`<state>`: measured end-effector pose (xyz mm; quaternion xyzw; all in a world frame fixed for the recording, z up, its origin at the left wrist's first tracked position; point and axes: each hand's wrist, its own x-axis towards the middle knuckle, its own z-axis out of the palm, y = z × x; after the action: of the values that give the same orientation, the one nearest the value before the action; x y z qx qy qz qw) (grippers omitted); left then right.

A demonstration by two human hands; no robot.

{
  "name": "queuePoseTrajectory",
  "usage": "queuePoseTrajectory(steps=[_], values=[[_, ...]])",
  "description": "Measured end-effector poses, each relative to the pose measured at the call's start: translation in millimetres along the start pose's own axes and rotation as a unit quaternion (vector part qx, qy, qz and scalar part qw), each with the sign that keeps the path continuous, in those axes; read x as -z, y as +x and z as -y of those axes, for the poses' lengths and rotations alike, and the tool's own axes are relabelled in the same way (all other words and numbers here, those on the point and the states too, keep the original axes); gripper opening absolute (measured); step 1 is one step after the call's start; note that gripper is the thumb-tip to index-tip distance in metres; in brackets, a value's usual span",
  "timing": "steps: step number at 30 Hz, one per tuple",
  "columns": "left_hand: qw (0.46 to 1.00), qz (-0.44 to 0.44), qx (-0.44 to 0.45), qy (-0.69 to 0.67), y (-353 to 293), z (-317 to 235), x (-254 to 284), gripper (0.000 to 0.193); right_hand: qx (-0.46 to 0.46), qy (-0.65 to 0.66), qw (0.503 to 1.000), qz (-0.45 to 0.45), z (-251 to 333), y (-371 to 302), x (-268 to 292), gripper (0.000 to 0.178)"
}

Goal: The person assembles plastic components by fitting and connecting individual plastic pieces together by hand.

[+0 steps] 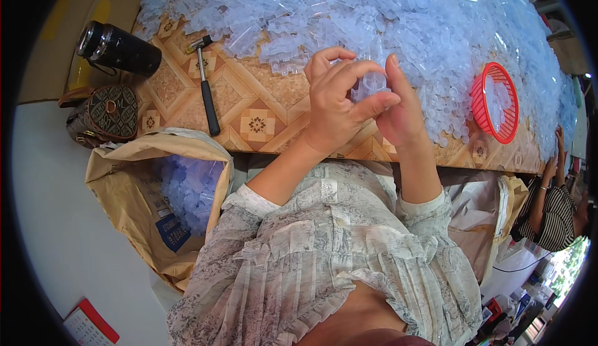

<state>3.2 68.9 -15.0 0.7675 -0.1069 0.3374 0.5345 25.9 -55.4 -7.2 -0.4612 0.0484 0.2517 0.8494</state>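
Note:
Above the near edge of the table, my left hand pinches a small clear plastic part between thumb and curled fingers. My right hand closes round the same part from the other side, one finger standing upright beside it. The part looks like a short, hollow, see-through piece; the fingers cover some of it. Just beyond my hands spreads a large heap of similar clear plastic parts. A hammer with a black handle lies on the table to the left of my hands.
At the left are a black flask and a patterned bag. Below them, an open paper sack holds clear parts. A red basket stands at right on the patterned table. Another person works at far right.

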Motion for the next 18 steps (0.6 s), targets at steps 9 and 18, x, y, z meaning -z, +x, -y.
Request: queuePoseTrajectory(steps=[9, 18], values=[[0.984, -0.002, -0.125, 0.125, -8.7, 1.2, -1.7, 0.042, 0.016, -0.107, 0.994, -0.022, -5.8, -3.6, -7.3, 0.042], [0.987, -0.021, -0.122, 0.099, -17.0, 3.1, -6.1, 0.037, 0.054, -0.045, 0.997, -0.033, -27.3, 3.5, 3.5, 0.038]])
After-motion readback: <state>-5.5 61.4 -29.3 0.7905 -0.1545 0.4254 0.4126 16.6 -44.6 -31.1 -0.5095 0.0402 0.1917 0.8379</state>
